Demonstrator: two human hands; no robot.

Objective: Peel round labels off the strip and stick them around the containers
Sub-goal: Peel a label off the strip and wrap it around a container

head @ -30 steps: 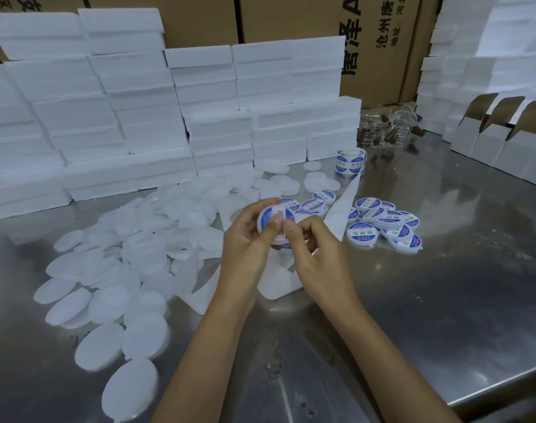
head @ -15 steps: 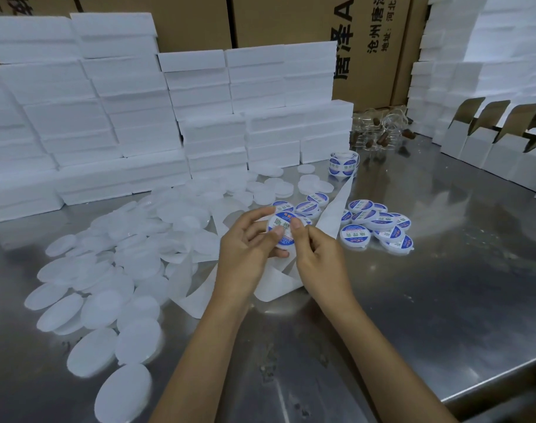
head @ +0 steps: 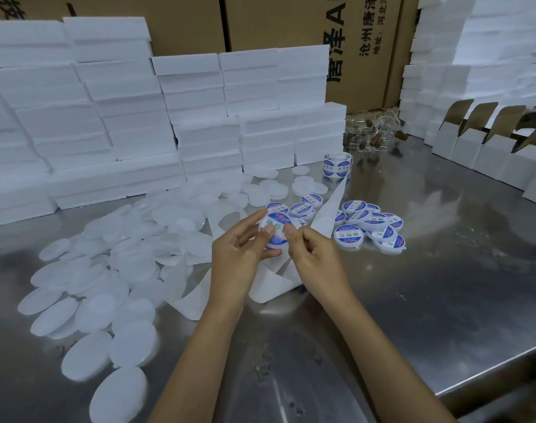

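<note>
My left hand (head: pixel 240 254) holds a small round white container (head: pixel 277 228) with a blue and white label on its face, fingers curled round its rim and thumb pressing on the label. My right hand (head: pixel 314 257) meets it from the right, thumb tip pressing the label's right side. A white backing strip (head: pixel 329 206) runs from the label roll (head: pixel 337 165) down under my hands. Several labelled containers (head: pixel 372 227) lie in a pile to the right. Many plain white containers (head: pixel 108 270) cover the steel table at the left.
Stacks of white foam blocks (head: pixel 138 117) stand along the back and at the right rear. Cardboard cartons (head: pixel 291 22) rise behind them. Open white boxes (head: pixel 486 148) line the right side. A clump of clear items (head: pixel 373 132) lies at the back. The table's front edge (head: pixel 489 367) runs lower right.
Both hands have stayed together at the container, which has turned its labelled face more toward me. My thumbs have shifted across the label.
</note>
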